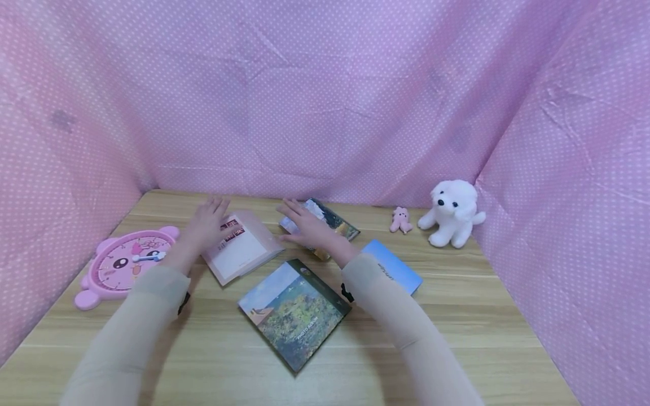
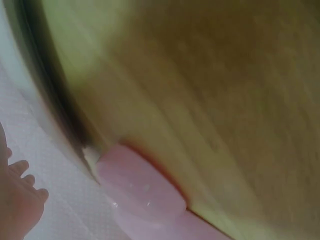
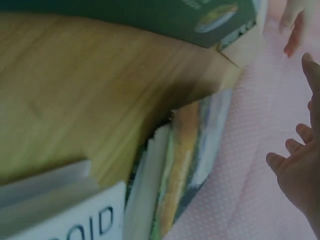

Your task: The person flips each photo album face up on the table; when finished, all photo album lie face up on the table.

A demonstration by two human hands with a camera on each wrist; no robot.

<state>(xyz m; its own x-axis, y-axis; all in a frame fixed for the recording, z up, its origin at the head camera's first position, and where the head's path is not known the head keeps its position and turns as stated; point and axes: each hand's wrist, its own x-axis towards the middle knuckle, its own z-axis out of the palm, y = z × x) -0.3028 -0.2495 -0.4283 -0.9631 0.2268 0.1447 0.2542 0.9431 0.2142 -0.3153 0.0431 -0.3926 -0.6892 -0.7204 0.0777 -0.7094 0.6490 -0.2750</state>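
Note:
My left hand (image 1: 205, 226) has its fingers extended over the left edge of a white photo album (image 1: 241, 242) with dark red labels; contact cannot be told. In the left wrist view the hand (image 2: 22, 202) shows at the left edge. My right hand (image 1: 316, 231), fingers spread, hovers over or touches a small painted-cover album (image 1: 342, 223) at the back, hiding part of it. The right wrist view shows this hand (image 3: 300, 185) apart from that album's edge (image 3: 185, 160). Nearer lies a larger album (image 1: 297, 316) marked PHOTO ALBUM. Neither hand holds anything.
A pink animal-shaped clock (image 1: 127, 265) lies at the left, partly behind the left sleeve. Right of the right forearm lies a blue album (image 1: 391, 265). A small pink toy (image 1: 401, 220) and a white plush dog (image 1: 452, 214) are at the back right. Pink dotted cloth (image 1: 325, 113) surrounds the table.

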